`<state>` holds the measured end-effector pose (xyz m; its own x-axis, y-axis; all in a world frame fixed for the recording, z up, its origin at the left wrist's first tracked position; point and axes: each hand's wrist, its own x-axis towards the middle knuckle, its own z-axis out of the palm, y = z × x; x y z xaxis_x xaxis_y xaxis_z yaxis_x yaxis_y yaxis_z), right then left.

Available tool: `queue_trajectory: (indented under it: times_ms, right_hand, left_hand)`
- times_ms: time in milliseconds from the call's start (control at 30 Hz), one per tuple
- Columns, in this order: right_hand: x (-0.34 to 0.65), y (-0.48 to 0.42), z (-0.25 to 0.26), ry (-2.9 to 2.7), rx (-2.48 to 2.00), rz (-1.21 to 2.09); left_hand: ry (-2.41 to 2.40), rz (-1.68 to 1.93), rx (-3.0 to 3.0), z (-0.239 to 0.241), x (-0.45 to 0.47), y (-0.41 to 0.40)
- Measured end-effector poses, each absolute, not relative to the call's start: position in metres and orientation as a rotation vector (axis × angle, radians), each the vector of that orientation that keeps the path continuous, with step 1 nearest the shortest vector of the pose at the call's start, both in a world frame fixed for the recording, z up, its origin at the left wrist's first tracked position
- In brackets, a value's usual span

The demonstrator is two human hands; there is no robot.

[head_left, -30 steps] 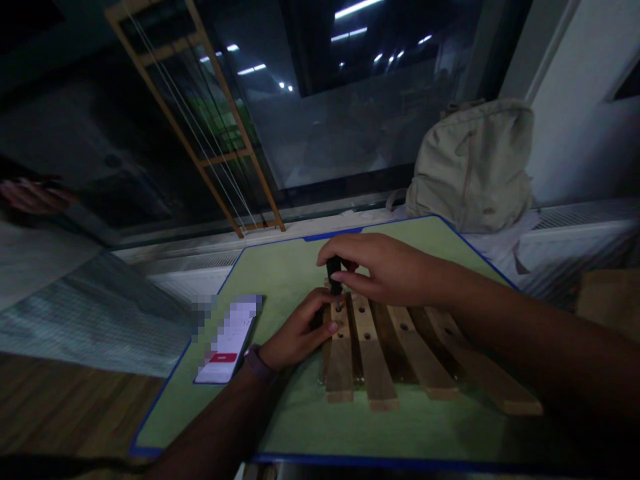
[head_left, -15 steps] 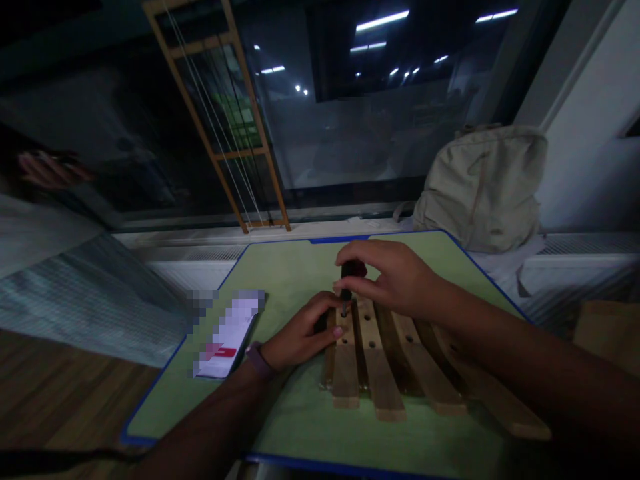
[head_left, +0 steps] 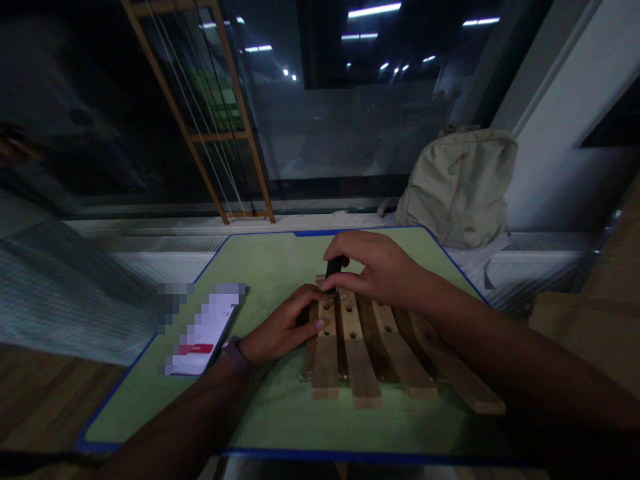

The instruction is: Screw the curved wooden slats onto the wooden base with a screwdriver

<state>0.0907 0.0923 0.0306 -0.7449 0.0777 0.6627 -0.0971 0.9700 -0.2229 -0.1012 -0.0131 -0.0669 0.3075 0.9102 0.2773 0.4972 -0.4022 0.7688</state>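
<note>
My right hand [head_left: 375, 263] is closed around the black handle of a small screwdriver [head_left: 334, 267], held nearly upright. Its tip meets the upper hole of the leftmost wooden slat [head_left: 326, 373]. With thumb on its face and fingers near the screwdriver's tip, my left hand [head_left: 285, 327] grips that slat. Several pale wooden slats with two dark holes each fan out over a shiny brown base [head_left: 369, 330] on the green table [head_left: 270, 420]. My right forearm partly covers the slats on the right. Whether a screw sits under the tip is too small to tell.
A phone [head_left: 213, 327] with a lit screen lies left of my left wrist. Behind the table, a wooden frame with strings [head_left: 245, 127] leans on the window and a beige backpack [head_left: 455, 193] rests on the sill. A person in a checked garment [head_left: 65, 287] stands at left.
The whole view has shifted, so the table and hands appear slightly further left. My right hand and screwdriver keep their place over the slat's upper hole, the handle tilting slightly more.
</note>
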Motion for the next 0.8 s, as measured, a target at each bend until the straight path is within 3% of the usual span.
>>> queue_trajectory:
  times_ms: [200,433,633,800]
  right_hand:
    - [0.0928,0.0908,0.0310,-2.399,0.050,0.531]
    - [0.0879,0.0951,0.0284,-2.355,0.094,0.288]
    - [0.0911,0.0909,0.0294,-2.378,0.037,0.559]
    - [0.0879,0.0941,0.0259,-2.341,-0.018,0.341]
  left_hand:
    - [1.241,0.936,2.010,-0.0678,-0.1018,-0.0134]
    - [1.210,0.974,2.029,-0.0649,-0.1002,-0.0134]
    - [1.204,0.970,1.985,-0.0653,-0.1004,-0.0137]
    - [1.193,0.964,1.974,-0.0671,-0.1002,-0.0126]
